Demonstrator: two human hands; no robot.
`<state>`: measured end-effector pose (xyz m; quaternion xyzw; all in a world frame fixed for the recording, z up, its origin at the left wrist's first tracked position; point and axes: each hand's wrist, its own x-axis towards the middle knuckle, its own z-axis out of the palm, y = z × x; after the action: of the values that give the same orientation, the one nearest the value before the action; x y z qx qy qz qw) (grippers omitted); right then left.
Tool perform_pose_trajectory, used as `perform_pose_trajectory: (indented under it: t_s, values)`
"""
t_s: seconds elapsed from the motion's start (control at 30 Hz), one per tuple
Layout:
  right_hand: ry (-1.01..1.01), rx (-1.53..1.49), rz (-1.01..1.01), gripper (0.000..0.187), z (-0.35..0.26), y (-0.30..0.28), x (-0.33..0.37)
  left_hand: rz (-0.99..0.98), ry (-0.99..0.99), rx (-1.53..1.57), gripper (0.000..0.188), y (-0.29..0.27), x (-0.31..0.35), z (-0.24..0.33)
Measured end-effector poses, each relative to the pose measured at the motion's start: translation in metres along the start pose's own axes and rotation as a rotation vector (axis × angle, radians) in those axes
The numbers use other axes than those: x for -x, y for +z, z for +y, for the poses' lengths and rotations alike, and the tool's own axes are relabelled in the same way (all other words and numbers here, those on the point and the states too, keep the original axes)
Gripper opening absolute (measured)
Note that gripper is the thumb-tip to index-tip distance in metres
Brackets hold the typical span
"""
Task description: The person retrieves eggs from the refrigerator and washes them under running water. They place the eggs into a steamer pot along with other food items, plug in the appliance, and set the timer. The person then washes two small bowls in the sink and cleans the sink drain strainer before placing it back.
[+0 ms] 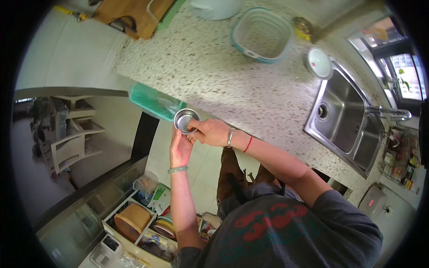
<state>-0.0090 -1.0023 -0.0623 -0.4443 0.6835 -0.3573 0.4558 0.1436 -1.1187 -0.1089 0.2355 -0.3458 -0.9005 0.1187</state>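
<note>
A small round stainless-steel cup [184, 117] is held over the floor just off the counter's front edge. From below, my left hand [180, 149] grips it, with a pale green bangle on the wrist. My right hand [210, 131] reaches in from the right, its fingers bent and closed, their tips inside the cup's rim. Whatever those fingertips pinch is hidden. Small dark specks show on the cup's inner surface. Right behind the cup, a green translucent tray or box [156, 102] lies at the counter's edge.
Speckled counter [210, 67] runs ahead, bearing a blue-rimmed basket [263, 35], a white bowl [319, 63] and a wooden cutting board [134, 15]. At right is a steel sink [342, 116] with a faucet [391, 112]. An organizer of plates and packages [138, 223] stands at lower left.
</note>
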Motion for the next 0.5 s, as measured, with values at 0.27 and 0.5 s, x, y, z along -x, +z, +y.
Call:
perform_pose_trajectory:
  t_s: [0.27, 0.5]
  values:
    - [-0.027, -0.284, 0.016, 0.042, -0.018, 0.063, -0.103, 0.063, 0.159, -0.203, 0.078, -0.079, -0.014, 0.082]
    - [0.218, -0.508, -0.128, 0.053, -0.024, 0.085, -0.148, 0.118, 0.079, -0.324, 0.098, -0.115, -0.038, 0.11]
